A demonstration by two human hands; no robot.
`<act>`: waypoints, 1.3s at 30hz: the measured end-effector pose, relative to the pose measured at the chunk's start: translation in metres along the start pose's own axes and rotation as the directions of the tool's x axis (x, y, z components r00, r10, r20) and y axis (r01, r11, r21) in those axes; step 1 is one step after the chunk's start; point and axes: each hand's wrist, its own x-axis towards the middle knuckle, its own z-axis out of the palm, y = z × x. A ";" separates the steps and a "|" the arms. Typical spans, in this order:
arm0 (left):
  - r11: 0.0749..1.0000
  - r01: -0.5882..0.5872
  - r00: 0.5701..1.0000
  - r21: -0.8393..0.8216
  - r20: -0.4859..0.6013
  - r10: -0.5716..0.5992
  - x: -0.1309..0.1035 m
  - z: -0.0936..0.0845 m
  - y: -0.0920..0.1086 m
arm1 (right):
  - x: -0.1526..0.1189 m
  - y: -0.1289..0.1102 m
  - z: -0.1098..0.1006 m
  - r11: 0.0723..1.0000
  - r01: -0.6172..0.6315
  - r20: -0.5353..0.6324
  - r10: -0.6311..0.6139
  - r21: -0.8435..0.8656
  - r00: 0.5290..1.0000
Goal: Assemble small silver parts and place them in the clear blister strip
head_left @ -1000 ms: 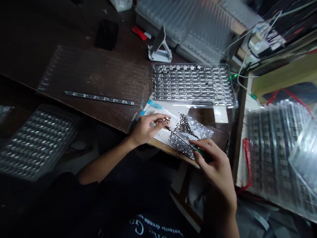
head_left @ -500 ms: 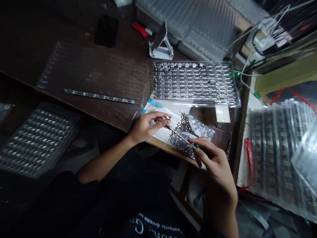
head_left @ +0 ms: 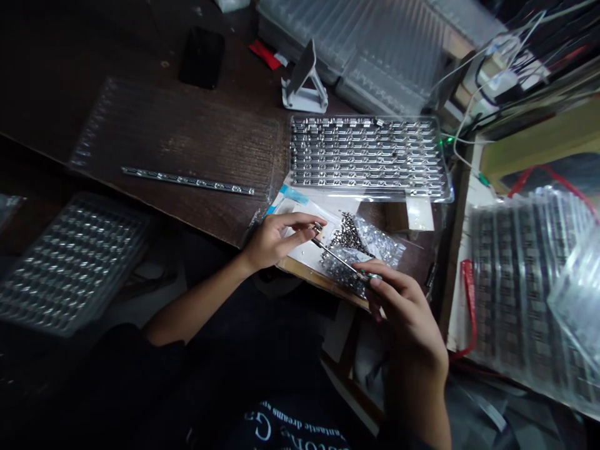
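Between the thumb and fingertips of my left hand (head_left: 276, 240) is a small metal part (head_left: 318, 227), too small to name. My right hand (head_left: 403, 297) is closed around the green handle of a screwdriver (head_left: 341, 260). The screwdriver's shaft slants up and left, and its tip end reaches the small part at my left fingertips. Below the shaft lies a plastic bag (head_left: 340, 267) of small shiny pieces. A heap of small metal pieces (head_left: 347, 231) sits on the white sheet (head_left: 307, 252) beside my hands.
A clear tray (head_left: 365, 195) with rows of metal strips stands behind my hands. Left of it are an emptier clear tray (head_left: 187, 125), a single metal strip (head_left: 187, 181) and a dark phone-like slab (head_left: 202, 57). A white stand (head_left: 304, 94) is farther back. Stacked trays (head_left: 515, 300) flank the right.
My right fingers have shifted on the screwdriver's handle, hiding more of the green. My left hand stays nearly still with the small metal part.
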 end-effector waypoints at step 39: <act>0.979 0.133 0.950 -0.156 -0.261 -0.171 0.008 -0.001 -0.014 | -0.002 0.008 0.030 0.720 0.461 -0.169 -0.615 -0.518 0.770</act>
